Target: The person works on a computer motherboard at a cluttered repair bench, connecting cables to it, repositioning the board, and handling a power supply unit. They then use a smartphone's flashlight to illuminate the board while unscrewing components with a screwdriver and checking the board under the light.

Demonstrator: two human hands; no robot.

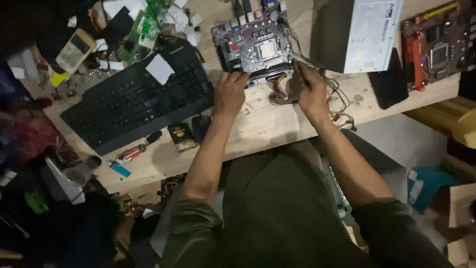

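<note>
Person, seen from the head camera. Dark olive-green long-sleeved top; sleeves pushed up to just above the elbows, cloth bunched in folds there. Forearms bare. Left hand and right hand bare: no gloves, rings or watch visible. Trousers dark olive, plain.

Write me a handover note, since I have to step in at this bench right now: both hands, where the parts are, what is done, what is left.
Left hand: fingers pressed on the near edge of the dark motherboard, which lies flat on the wooden bench.
Right hand: closed around the cable bundle at the board's near right corner.
Nearby: black keyboard to the left, power supply box to the right, a second, red motherboard far right.
Done: board is laid out, cables brought to its edge.
Left: whether any plug is seated cannot be told; check the connectors.
</note>
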